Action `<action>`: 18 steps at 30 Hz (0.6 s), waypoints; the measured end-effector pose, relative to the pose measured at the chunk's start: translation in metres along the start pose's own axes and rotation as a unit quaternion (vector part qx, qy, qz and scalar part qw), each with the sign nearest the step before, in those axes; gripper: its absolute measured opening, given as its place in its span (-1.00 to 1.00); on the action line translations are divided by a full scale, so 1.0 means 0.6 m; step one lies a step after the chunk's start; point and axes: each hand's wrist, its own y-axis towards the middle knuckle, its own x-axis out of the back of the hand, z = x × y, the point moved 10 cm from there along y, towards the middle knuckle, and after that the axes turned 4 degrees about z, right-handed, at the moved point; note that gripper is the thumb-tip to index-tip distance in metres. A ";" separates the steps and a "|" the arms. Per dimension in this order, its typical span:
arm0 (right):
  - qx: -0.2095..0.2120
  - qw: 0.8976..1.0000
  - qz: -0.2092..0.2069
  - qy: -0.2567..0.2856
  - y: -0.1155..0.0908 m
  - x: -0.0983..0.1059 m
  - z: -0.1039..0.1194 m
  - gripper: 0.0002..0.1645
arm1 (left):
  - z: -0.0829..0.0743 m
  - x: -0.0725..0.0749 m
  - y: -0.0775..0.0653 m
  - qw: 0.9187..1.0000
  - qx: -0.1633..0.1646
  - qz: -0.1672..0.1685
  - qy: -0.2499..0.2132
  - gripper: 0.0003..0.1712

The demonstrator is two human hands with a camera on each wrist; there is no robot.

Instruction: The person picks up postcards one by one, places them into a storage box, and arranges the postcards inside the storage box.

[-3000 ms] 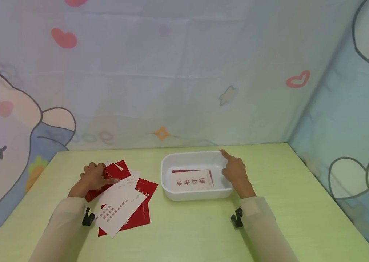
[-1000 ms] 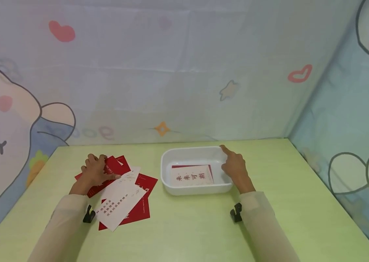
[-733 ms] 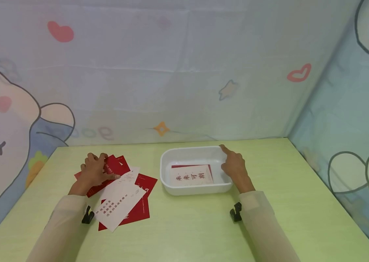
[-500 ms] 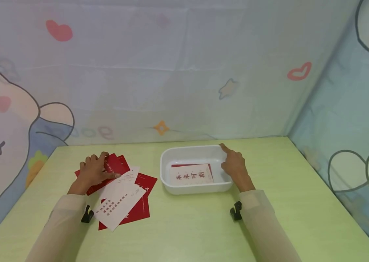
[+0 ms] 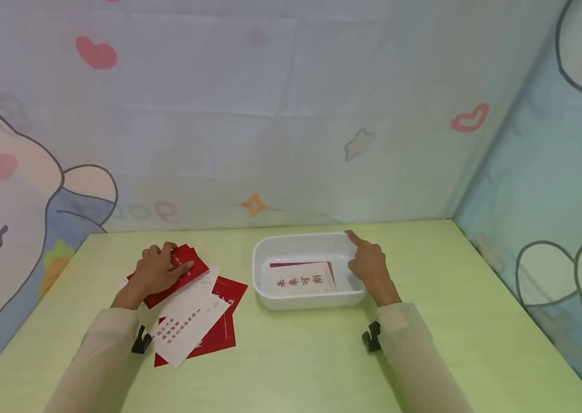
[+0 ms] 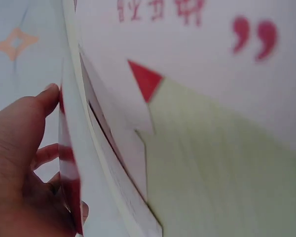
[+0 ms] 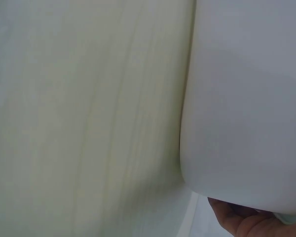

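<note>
My left hand point(image 5: 152, 274) pinches a red card point(image 5: 191, 274) between thumb and fingers at the upper part of a loose pile on the left. Up close in the left wrist view, the red card point(image 6: 71, 190) stands on edge in the left hand point(image 6: 15, 143). Below it lie white cards with red writing point(image 5: 187, 330) and more red cards point(image 5: 226, 338). My right hand point(image 5: 371, 267) grips the right end of a white plastic tub point(image 5: 296, 302), index finger along its rim. A cream card with red characters point(image 5: 301, 281) lies inside the tub, over a red one.
The pale green table point(image 5: 301, 367) carries the pile and the tub. A printed fabric backdrop point(image 5: 291, 115) rises behind the table and along its sides. A small black clip point(image 5: 371, 337) shows at each wrist.
My left hand has shifted slightly right and raised the red card from the pile, tilting it. The right hand stays on the tub, which has not moved.
</note>
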 end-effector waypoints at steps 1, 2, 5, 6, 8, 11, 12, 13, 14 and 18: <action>0.000 1.000 0.000 -0.001 0.000 -0.001 0.000 -0.11 | -0.001 -0.002 0.000 1.000 -0.001 0.002 -0.003 -0.18; -0.001 1.000 0.000 -0.002 0.000 -0.002 0.000 -0.11 | -0.002 -0.004 0.000 1.000 -0.003 0.002 -0.005 -0.18; -0.004 1.000 -0.001 0.000 0.000 -0.003 -0.001 -0.11 | -0.004 -0.007 0.000 1.000 -0.006 0.003 -0.009 -0.20; -0.005 1.000 -0.001 -0.001 0.001 -0.004 -0.002 -0.11 | -0.005 -0.007 0.000 1.000 -0.007 0.004 -0.009 -0.21; -0.007 1.000 -0.002 -0.001 0.001 -0.005 -0.003 -0.11 | -0.008 -0.008 0.000 1.000 -0.007 0.004 -0.012 -0.22; -0.006 1.000 -0.002 -0.003 0.003 -0.005 -0.004 -0.11 | -0.017 -0.006 -0.001 1.000 -0.009 0.006 -0.015 -0.24; -0.008 1.000 -0.001 -0.002 0.003 -0.005 -0.004 -0.11 | -0.020 -0.005 -0.002 1.000 -0.010 0.006 -0.016 -0.24; -0.008 1.000 -0.001 -0.001 0.003 -0.005 -0.005 -0.11 | -0.024 -0.004 -0.004 1.000 -0.011 0.007 -0.017 -0.25; -0.009 1.000 0.000 0.000 0.003 -0.005 -0.005 -0.11 | -0.027 -0.003 -0.005 1.000 -0.012 0.006 -0.015 -0.25; -0.012 1.000 0.001 0.001 0.002 -0.005 -0.004 -0.11 | -0.036 -0.001 -0.008 1.000 -0.014 0.007 -0.005 -0.27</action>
